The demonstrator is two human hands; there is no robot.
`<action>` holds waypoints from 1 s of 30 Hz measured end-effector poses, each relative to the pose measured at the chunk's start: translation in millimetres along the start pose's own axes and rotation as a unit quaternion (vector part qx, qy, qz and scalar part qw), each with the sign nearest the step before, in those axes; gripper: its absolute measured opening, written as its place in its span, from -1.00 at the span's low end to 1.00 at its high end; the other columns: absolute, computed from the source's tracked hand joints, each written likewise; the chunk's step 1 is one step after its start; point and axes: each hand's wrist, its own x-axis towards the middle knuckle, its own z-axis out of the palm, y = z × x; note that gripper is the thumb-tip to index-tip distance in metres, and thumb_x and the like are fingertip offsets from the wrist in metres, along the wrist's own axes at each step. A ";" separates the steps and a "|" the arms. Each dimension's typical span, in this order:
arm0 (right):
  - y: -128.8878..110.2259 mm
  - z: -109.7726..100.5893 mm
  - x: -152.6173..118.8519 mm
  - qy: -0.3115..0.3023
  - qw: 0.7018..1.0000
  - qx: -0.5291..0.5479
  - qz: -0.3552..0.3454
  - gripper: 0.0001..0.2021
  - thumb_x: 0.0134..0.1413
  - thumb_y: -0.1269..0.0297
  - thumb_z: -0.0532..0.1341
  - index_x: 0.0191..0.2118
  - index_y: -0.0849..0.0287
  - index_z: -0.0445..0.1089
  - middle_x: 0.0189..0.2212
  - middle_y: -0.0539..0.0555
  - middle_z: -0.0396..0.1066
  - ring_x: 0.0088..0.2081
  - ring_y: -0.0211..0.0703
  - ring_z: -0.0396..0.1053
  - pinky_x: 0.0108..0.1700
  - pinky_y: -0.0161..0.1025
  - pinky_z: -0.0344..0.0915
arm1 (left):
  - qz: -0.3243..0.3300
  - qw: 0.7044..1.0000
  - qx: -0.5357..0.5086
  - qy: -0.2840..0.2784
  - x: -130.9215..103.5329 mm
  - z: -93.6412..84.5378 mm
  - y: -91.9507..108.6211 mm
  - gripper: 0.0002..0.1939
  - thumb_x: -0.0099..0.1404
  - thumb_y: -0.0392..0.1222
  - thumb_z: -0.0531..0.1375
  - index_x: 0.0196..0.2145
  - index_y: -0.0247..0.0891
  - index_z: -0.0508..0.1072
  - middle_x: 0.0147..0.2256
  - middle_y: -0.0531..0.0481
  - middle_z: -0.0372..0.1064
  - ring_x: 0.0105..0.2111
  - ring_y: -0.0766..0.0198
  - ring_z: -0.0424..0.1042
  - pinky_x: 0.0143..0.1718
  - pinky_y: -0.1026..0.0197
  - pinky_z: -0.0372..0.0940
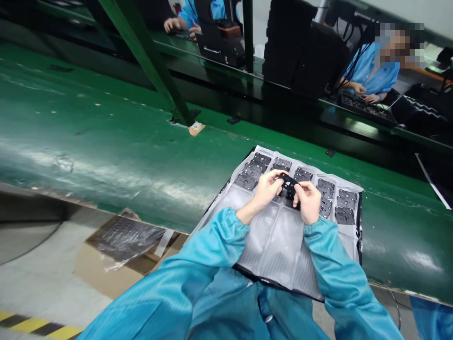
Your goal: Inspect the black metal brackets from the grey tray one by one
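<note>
Between my two hands is a small black part [289,183] with light square spots on its face, held above a tray. The fingers of my left hand [268,189] pinch its left end, and my right hand [307,198] grips its right end. Below them lies the tray [262,241], lined with translucent white compartments. Its far compartments hold several similar black parts [345,216] in stacked rows; my hands hide some of them. The near compartments show bare ribbed plastic.
The tray rests on a green bench [134,165] and overhangs its front edge. A green post [155,66] stands behind. An open cardboard box [102,274] with plastic wrap is below left. Two people in blue work across the bench.
</note>
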 end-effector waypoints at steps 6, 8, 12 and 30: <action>-1.3 -1.4 0.4 -0.003 1.000 0.013 0.010 -0.73 0.00 0.11 0.31 -0.34 0.18 0.30 -0.77 -0.18 0.21 -0.79 -0.37 0.13 -0.77 -0.41 0.12 | -0.008 1.000 -0.012 0.017 1.3 0.1 -5.6 -0.68 0.16 -0.01 0.25 -0.28 -0.35 0.45 -0.42 0.02 0.38 -0.77 0.58 0.12 -0.78 0.40 -0.04; -1.3 -1.6 0.6 -0.002 1.000 0.017 0.016 -0.73 -0.02 0.10 0.32 -0.34 0.19 0.32 -0.77 -0.18 0.21 -0.79 -0.38 0.12 -0.78 -0.42 0.11 | -0.007 1.000 -0.007 0.017 0.8 -0.3 -5.3 -0.67 0.18 0.01 0.25 -0.28 -0.34 0.46 -0.43 0.03 0.38 -0.77 0.58 0.12 -0.78 0.41 -0.04; -1.5 -1.5 1.0 -0.007 0.999 0.019 0.026 -0.73 -0.02 0.11 0.32 -0.35 0.20 0.33 -0.77 -0.18 0.19 -0.80 -0.39 0.10 -0.79 -0.43 0.10 | 0.005 1.000 0.021 0.015 -0.3 -2.0 -1.5 -0.68 0.22 0.00 0.21 -0.23 -0.34 0.49 -0.52 0.07 0.34 -0.77 0.55 0.14 -0.77 0.41 -0.01; 0.2 -3.0 0.5 -0.020 0.999 0.026 0.022 -0.77 0.02 0.16 0.31 -0.33 0.20 0.33 -0.79 -0.16 0.22 -0.79 -0.37 0.11 -0.77 -0.43 0.12 | -0.007 1.000 0.016 0.007 -0.8 -2.8 2.9 -0.71 0.17 -0.08 0.24 -0.23 -0.35 0.49 -0.35 -0.02 0.43 -0.76 0.57 0.18 -0.76 0.41 0.04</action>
